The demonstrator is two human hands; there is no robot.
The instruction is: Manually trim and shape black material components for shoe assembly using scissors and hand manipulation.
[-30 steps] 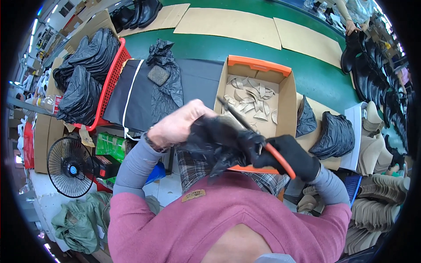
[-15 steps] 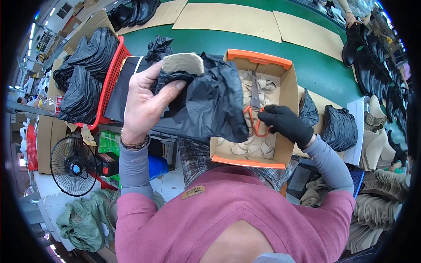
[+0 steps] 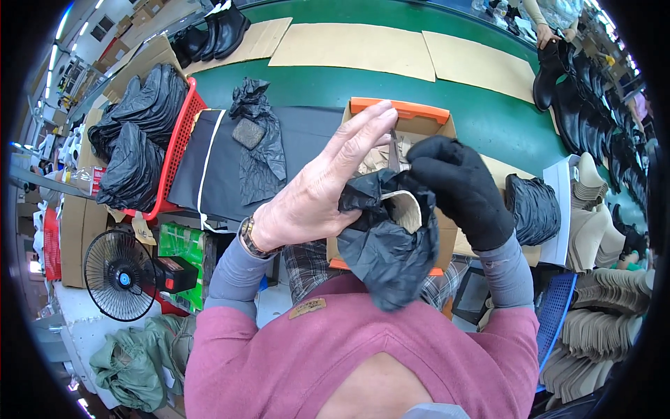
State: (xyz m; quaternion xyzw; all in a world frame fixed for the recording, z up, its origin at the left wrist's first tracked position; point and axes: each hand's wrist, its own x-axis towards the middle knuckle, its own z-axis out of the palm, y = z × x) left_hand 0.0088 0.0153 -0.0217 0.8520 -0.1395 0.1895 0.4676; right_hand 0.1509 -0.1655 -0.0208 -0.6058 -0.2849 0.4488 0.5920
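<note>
Seen from the middle of the view, the green counter (image 3: 488, 105) spans 12 o'clock; black sheets (image 3: 310, 133) lie at 11 o'clock, and an orange-edged cardboard box (image 3: 426, 114) stands at 1 o'clock. A red basket (image 3: 183, 143) sits at 10 o'clock. The crumpled black bundle (image 3: 398, 262) hangs at 4 o'clock, before the box. At its 2 o'clock, the black-gloved right hand (image 3: 464, 192) has curled fingers; I cannot tell whether they grip it. At its 10 o'clock, the bare left hand (image 3: 317, 192) is open, fingers straight, thumb touching the bundle. A pale curved piece (image 3: 410, 209) shows inside the bundle; beige offcuts (image 3: 373, 162) lie in the box.
</note>
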